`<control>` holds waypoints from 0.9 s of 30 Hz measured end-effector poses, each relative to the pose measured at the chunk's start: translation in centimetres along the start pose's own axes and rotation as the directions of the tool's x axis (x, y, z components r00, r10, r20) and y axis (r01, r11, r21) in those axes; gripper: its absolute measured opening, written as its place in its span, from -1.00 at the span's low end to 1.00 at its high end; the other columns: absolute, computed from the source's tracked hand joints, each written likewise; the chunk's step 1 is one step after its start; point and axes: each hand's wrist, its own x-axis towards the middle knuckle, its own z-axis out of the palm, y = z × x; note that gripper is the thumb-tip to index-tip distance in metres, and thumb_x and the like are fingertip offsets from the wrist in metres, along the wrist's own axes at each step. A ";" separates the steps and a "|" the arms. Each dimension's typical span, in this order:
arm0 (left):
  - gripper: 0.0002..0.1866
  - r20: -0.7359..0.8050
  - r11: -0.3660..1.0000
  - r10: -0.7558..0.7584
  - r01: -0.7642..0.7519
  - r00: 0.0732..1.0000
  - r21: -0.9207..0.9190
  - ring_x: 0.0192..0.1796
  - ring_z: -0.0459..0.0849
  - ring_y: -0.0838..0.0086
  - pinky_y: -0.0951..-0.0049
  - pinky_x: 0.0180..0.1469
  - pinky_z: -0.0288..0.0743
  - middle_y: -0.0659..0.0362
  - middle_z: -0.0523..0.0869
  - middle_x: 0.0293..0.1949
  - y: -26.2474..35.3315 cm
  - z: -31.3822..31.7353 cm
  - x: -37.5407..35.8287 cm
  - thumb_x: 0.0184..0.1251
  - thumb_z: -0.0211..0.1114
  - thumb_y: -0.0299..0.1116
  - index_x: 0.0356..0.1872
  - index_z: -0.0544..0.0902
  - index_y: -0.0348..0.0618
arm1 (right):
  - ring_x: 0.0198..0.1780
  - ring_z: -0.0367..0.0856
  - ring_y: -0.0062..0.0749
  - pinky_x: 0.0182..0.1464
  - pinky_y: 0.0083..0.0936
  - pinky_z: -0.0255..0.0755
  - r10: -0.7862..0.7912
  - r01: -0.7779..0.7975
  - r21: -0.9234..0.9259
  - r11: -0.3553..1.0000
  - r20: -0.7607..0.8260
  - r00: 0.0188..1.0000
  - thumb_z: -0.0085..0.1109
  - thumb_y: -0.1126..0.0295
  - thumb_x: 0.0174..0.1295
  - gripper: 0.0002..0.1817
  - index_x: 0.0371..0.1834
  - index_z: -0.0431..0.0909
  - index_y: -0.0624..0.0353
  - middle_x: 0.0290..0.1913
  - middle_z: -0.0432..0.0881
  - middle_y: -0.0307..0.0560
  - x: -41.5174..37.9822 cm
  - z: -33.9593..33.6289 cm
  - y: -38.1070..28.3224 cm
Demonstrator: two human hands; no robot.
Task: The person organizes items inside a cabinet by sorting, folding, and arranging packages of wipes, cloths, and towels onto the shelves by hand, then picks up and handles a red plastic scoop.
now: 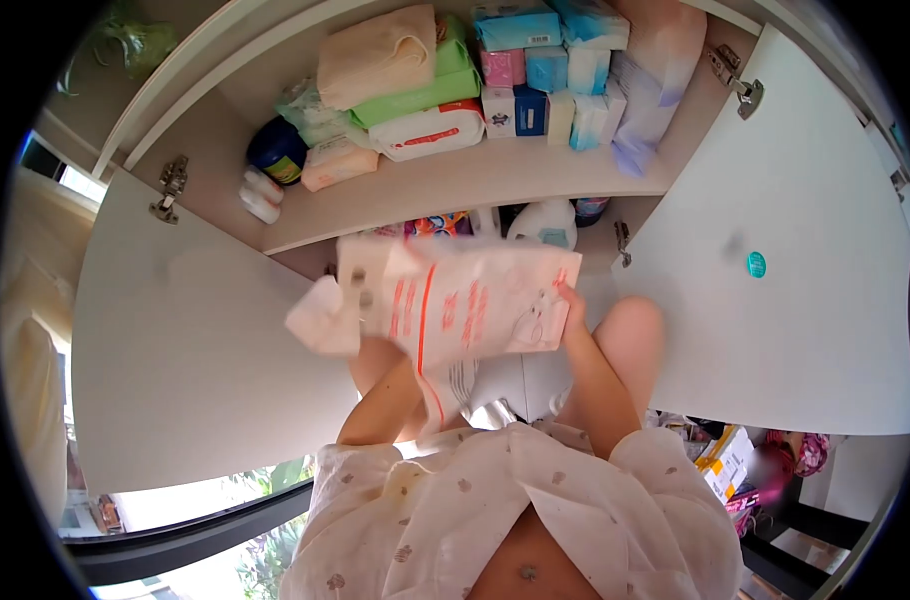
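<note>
A white plastic package with red print and a red stripe is held up in front of the open cabinet. My right hand grips its right edge, with the fingers closed on it. The left forearm reaches up behind the package, and its hand is hidden there. At the package's left end a crumpled white piece sticks out, blurred by motion. Whether it is part of the package I cannot tell.
A shelf holds a folded cloth, wipes packs, small boxes and a dark blue tub. Below stands a white bottle. Cabinet doors stand open on both sides. Boxes lie at the lower right.
</note>
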 end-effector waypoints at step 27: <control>-0.16 -0.237 0.247 -0.056 0.243 0.970 0.938 0.05 0.38 0.10 0.26 0.03 0.32 -0.06 0.45 -0.05 -1.2 -21.7 13.0 -0.43 0.31 -0.41 0.15 0.31 -0.03 | 0.01 0.42 -0.29 0.03 -0.35 0.34 -0.247 0.232 0.219 0.948 0.045 0.968 -0.19 -0.05 0.11 -0.41 0.14 0.25 0.08 0.00 0.43 -0.12 -0.2 1.1 -2.8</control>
